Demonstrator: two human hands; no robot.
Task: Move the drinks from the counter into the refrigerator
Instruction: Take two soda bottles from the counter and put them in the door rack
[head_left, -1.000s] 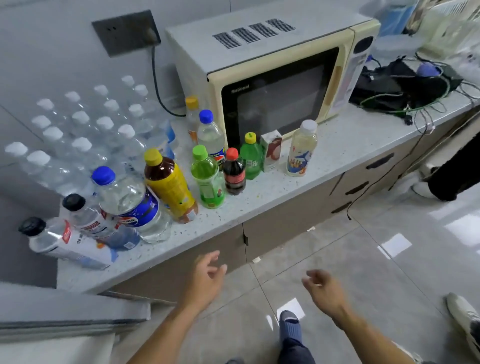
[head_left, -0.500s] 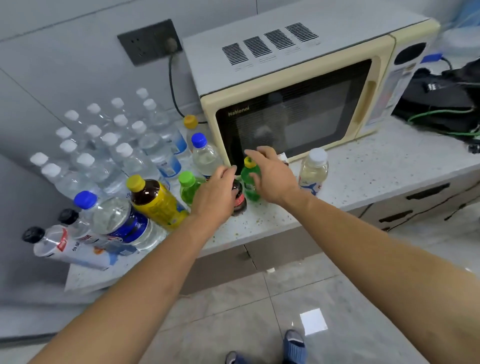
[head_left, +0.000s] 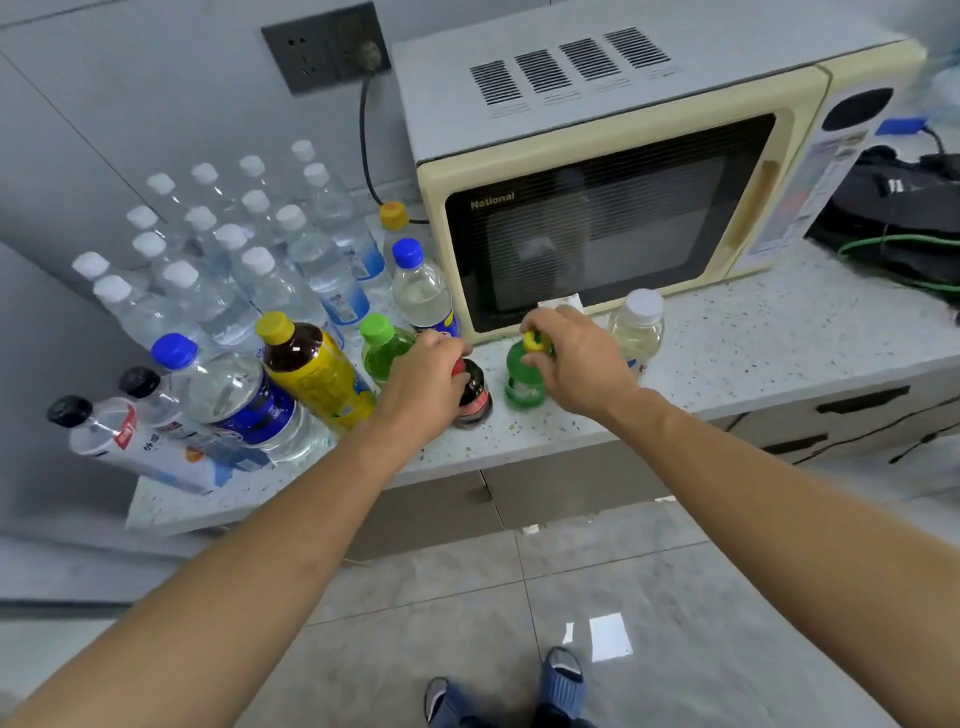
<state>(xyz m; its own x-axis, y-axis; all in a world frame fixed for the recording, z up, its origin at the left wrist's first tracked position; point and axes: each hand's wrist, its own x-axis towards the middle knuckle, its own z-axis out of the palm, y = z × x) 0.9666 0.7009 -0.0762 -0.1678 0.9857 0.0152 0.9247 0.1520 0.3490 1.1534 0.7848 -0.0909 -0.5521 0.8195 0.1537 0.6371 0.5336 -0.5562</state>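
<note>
A: Two grips, both closed on small bottles. The left hand (head_left: 423, 387) wraps the neck of the dark cola bottle (head_left: 474, 396), covering most of its red cap; the right hand (head_left: 576, 358) is clamped over the yellow cap of the small green bottle (head_left: 524, 382). Both bottles stand upright on the counter (head_left: 753, 353), just beside each other.

B: What crowds them?

A: At nine o'clock of the cola stands a lime-green bottle (head_left: 382, 351) with a green cap, touching or nearly touching the left hand. Further toward nine leans a yellow-labelled tea bottle (head_left: 317, 371), dark inside, then a big clear bottle with a blue label (head_left: 236, 395). At twelve o'clock the cream microwave (head_left: 613, 208) walls off the back, with a small carton (head_left: 563, 301) peeking over the right hand.

B: And to the right?

A: At three o'clock, a pale bottle with a white cap (head_left: 639, 332), close to the right wrist.

B: Surfaces?

A: Speckled stone-look counter, smooth plastic bottles, and at ten o'clock a pack of clear water bottles (head_left: 249, 260) with white caps.
</note>
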